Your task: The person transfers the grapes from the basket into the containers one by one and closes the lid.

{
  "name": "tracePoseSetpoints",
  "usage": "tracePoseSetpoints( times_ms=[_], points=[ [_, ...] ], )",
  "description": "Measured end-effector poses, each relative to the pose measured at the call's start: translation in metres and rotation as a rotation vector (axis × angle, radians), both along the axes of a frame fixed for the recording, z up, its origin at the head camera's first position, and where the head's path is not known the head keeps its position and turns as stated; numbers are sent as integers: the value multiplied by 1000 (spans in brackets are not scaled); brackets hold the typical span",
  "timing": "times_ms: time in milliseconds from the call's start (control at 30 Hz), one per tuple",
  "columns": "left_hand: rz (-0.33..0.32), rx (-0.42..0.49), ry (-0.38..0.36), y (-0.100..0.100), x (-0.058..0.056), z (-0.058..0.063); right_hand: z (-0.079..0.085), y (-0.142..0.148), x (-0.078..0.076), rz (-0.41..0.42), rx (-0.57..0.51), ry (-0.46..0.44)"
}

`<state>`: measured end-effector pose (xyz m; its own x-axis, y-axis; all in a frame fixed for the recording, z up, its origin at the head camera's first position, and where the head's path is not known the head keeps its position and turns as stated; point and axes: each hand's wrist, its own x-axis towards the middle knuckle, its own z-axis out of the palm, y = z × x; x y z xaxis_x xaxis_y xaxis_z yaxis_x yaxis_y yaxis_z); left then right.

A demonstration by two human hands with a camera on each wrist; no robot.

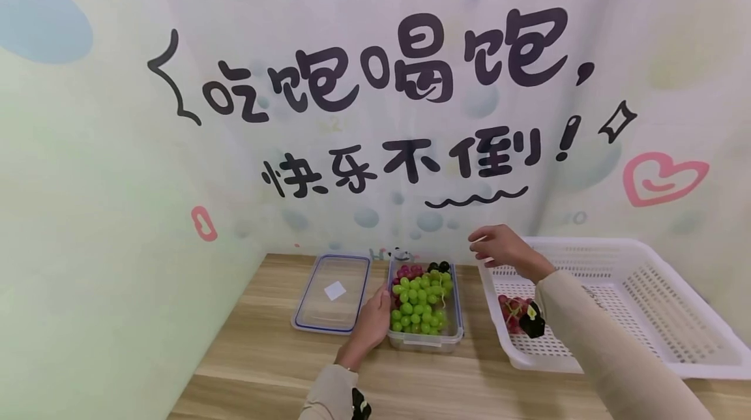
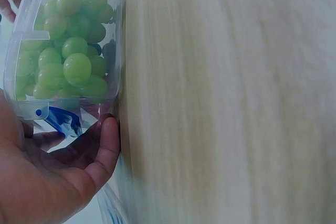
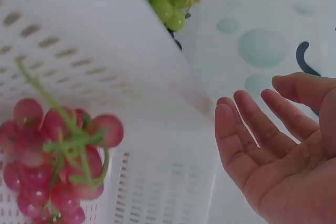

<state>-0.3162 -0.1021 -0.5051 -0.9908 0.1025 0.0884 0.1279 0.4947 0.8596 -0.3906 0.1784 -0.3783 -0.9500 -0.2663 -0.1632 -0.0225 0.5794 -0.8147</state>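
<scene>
A clear plastic food container (image 1: 425, 342) with a blue seal stands on the table. It holds a bunch of green grapes (image 1: 419, 302), with red grapes (image 1: 409, 271) and a few black grapes (image 1: 439, 267) behind. My left hand (image 1: 372, 321) rests against its left side, fingertips (image 2: 109, 135) low by the side latch in the left wrist view. My right hand (image 1: 504, 252) hovers by the far left corner of a white basket (image 1: 510, 358), fingers apart and holding nothing. Inside the basket lies a bunch of red grapes (image 3: 52, 166), its green stem on top.
Left of the container, a clear lid (image 1: 319, 306) with a blue seal and a white label lies flat on the wooden table (image 1: 252, 348). A printed wall (image 1: 381, 224) rises along the table's back edge. My right forearm crosses above the basket.
</scene>
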Motion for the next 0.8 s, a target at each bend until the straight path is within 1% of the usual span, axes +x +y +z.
tracePoseSetpoints(
  times_ms=[200, 300, 533, 667, 800],
  points=[
    [-5, 14, -4, 0, 0, 0, -5, 19, -1, -16, 10, -3],
    [-11, 23, -9, 0, 1, 0, -7, 28, 0, -15, 25, -20],
    [-10, 13, 0, 1, 0, -2, -14, 48, 4, 45, 55, -49],
    [-8, 6, -1, 1, 0, -2, -19, 59, 5, 54, 63, -73],
    [1, 2, 13, 0, 0, -3, -24, 69, 5, 64, 60, -95]
  ],
)
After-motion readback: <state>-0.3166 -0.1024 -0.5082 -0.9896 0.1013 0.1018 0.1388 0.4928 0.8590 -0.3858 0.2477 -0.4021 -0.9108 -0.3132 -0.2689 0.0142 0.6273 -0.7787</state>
